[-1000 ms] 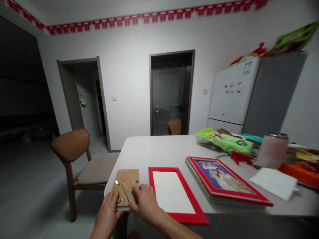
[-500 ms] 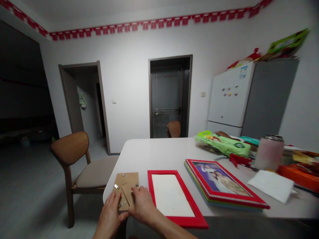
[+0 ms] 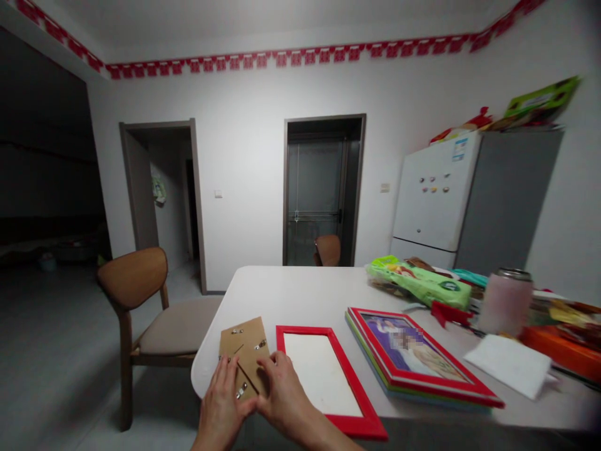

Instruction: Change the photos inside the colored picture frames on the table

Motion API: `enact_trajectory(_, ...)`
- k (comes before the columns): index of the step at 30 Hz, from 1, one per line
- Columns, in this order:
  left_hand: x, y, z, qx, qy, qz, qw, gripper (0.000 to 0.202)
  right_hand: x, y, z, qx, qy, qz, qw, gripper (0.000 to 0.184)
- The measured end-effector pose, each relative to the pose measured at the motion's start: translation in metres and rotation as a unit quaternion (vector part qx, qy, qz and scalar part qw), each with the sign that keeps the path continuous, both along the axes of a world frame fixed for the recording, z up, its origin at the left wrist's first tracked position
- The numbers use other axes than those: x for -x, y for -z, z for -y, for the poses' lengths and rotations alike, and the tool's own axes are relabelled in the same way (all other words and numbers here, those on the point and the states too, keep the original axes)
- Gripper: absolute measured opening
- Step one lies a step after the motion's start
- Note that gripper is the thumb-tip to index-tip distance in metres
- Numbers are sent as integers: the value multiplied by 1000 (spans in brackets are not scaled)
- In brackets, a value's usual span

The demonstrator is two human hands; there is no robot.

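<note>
A brown picture-frame backing board [image 3: 241, 341] with small metal fittings and a diagonal slit lies between my two hands, above the near left corner of the table. My left hand [image 3: 223, 391] grips its left and lower edge, fingertips resting on the face. On the opposite side, my right hand [image 3: 286, 388] holds the right edge with bent fingers. The two thumbs come close together at the board's bottom. Just right of it, a red picture frame [image 3: 354, 382] with a white panel inside lies flat on the table.
A white table [image 3: 300, 291] spreads ahead. Stacked frames [image 3: 422, 357] with a photo on top sit to the right. Beyond are a green packet [image 3: 422, 285], a pink jar [image 3: 507, 304] and a white tissue [image 3: 511, 363]. A wooden chair [image 3: 134, 282] stands left.
Both hands have shifted slightly right with the backing board, which has turned a little counterclockwise. My left fingers sit further in on its face. The camera has tilted up slightly.
</note>
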State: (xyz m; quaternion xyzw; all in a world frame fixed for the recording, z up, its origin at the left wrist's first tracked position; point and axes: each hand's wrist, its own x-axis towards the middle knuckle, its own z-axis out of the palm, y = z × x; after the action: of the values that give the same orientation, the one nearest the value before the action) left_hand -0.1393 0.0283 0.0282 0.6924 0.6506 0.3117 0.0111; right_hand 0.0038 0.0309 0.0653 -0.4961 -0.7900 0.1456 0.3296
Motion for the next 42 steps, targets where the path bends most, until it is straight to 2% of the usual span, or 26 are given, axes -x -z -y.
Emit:
enact_trajectory(4,-16,-8,3,-13,62,45,997,69,-31,-17,9,-29,11,-7,999,46)
enact_trajectory(8,-52,-20,7,-20,154,77,985,72,-84,-28,18,7,63,7,998,47)
enact_trajectory(11,-80,-21,10,8,205,95,974,71,-122,-22,21,45,117,39,991,47)
enact_trajectory(14,-98,-18,13,53,222,95,969,69,-144,-10,19,65,140,70,985,45)
enact_trajectory(16,-101,-17,13,67,226,82,968,61,-148,-4,18,76,134,81,985,44)
enact_trajectory(20,-95,-20,10,54,232,33,971,21,-139,3,18,61,105,88,989,38)
enact_trajectory(22,-92,-21,7,48,228,21,972,12,-133,5,19,45,98,99,989,35)
enact_trajectory(26,-87,-17,5,47,226,24,973,19,-127,9,17,22,96,119,988,36)
enact_trajectory(29,-84,-11,10,33,243,26,969,15,-128,10,14,9,84,135,987,36)
enact_trajectory(32,-81,-6,14,25,254,32,966,36,-129,9,13,0,62,159,985,33)
enact_trajectory(34,-78,-5,14,26,261,33,965,44,-129,8,13,-1,66,167,984,32)
enact_trajectory(36,-77,-5,12,22,264,37,964,43,-128,7,10,1,70,171,983,30)
enact_trajectory(42,-76,-6,8,21,267,53,962,50,-125,8,-15,-23,102,214,971,30)
